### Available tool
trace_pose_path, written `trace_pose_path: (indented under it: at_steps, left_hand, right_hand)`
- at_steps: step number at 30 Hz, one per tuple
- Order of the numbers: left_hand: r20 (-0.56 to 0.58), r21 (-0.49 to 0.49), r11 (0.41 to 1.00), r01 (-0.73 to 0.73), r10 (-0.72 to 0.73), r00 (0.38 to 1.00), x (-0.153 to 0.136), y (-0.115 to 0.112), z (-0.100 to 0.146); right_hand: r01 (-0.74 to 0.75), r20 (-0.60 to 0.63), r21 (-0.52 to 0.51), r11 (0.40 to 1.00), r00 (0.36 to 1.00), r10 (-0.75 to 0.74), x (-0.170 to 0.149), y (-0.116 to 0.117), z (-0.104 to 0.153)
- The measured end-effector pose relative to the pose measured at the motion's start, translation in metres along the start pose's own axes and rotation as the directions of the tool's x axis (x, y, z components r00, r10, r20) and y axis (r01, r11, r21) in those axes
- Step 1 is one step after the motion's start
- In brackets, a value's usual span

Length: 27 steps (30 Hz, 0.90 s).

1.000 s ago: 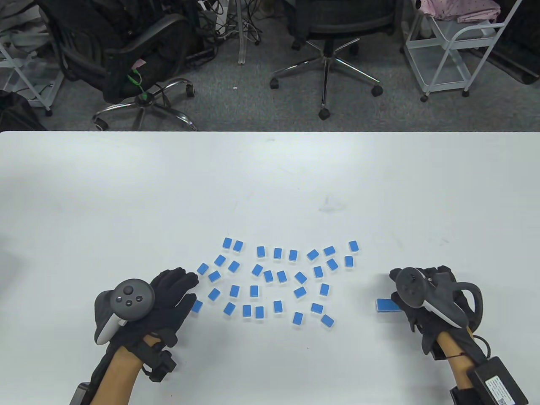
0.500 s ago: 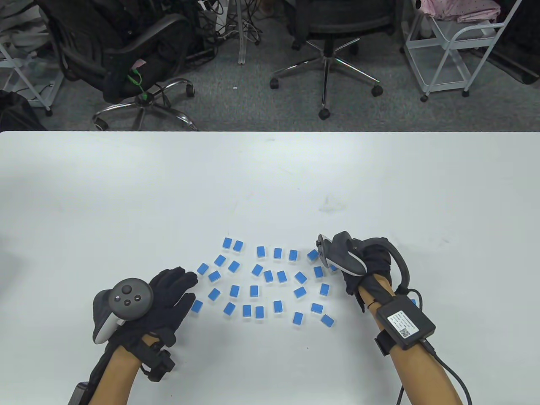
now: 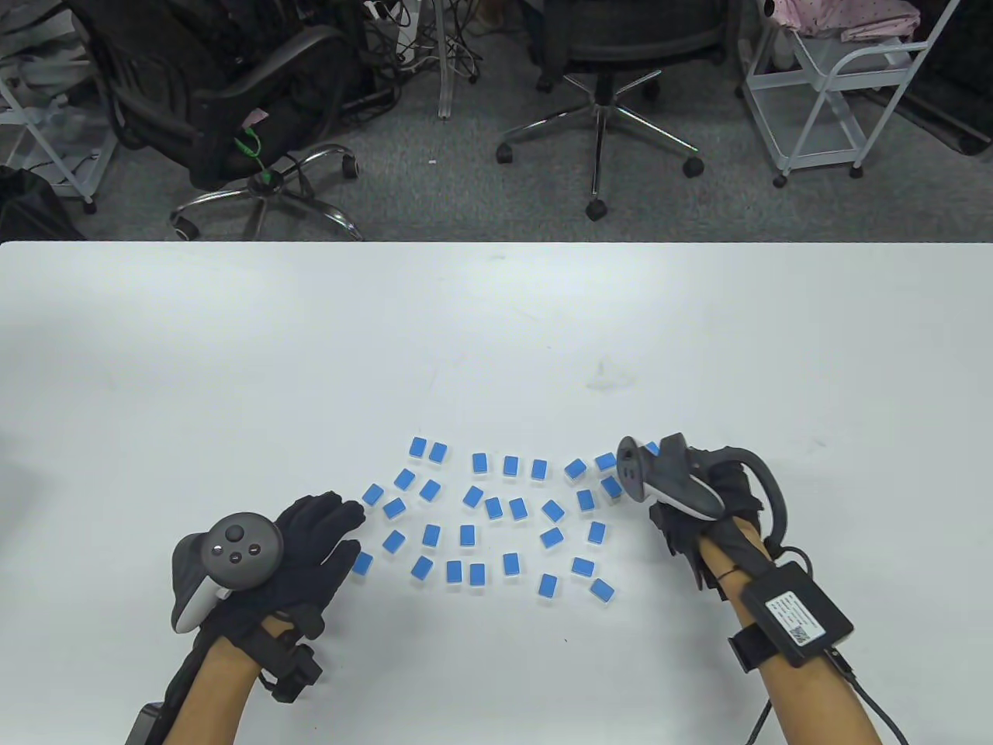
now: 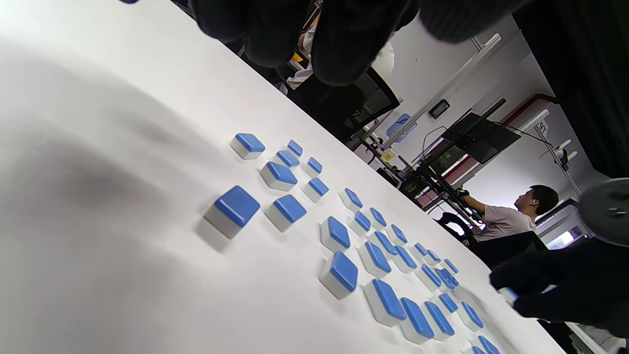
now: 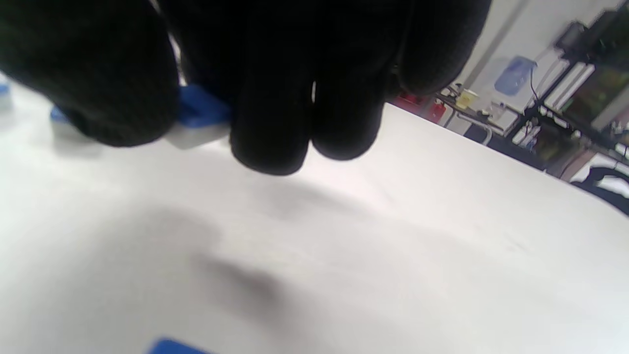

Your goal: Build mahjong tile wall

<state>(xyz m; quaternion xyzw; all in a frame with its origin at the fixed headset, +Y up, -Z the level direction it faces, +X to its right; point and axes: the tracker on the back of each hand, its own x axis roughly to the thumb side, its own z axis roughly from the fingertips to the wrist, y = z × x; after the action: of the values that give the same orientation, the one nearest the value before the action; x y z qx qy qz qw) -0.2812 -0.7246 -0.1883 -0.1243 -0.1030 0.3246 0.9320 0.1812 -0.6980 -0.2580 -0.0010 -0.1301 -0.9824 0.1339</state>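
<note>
Right hand swung from the table edge into the tiles, now pinching one; left hand unchanged, flat, empty

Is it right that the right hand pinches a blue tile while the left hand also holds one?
Not quite. The right hand does pinch a tile, but the left hand holds nothing; the table view shows it resting flat beside the tiles.

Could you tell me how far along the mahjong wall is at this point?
Barely begun. No wall is visible; the blue tiles lie scattered on the table. The right hand pinches one tile at the cluster's right edge; the left hand rests flat. Nearly every tile is left.
</note>
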Motion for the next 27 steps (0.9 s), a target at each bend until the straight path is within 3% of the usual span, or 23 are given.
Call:
trace_pose_path:
  at_steps: [4,9,15,16,18,27]
  left_hand:
    - [0.007,-0.006,1.0,0.007,-0.007,1.0,0.001,-0.001,-0.001]
    - [0.004,-0.018,1.0,0.009,-0.009,1.0,0.001,-0.004,-0.002]
    - [-0.024,-0.023,1.0,-0.009,0.008,1.0,-0.004,-0.006,-0.003]
    - [-0.031,-0.026,1.0,-0.012,0.011,0.999,-0.005,-0.007,-0.003]
    - [-0.036,-0.026,1.0,-0.012,0.011,0.999,-0.006,-0.006,-0.003]
    - [-0.027,-0.033,0.999,-0.006,0.006,1.0,-0.004,-0.008,-0.004]
  right_hand:
    - [0.087,-0.05,0.028,0.996,0.995,-0.085,-0.054,0.006,0.025]
    - [0.171,-0.063,0.03,0.985,0.984,-0.169,-0.091,0.033,0.045]
    - [0.223,-0.047,-0.015,0.975,0.974,-0.223,-0.091,0.066,0.048]
    - [0.203,-0.04,0.031,0.979,0.979,-0.202,-0.089,0.067,0.047]
    - [0.161,-0.035,-0.01,0.987,0.986,-0.162,-0.087,0.068,0.048]
    - [0.144,0.002,-0.008,0.99,0.99,-0.144,-0.08,0.071,0.047]
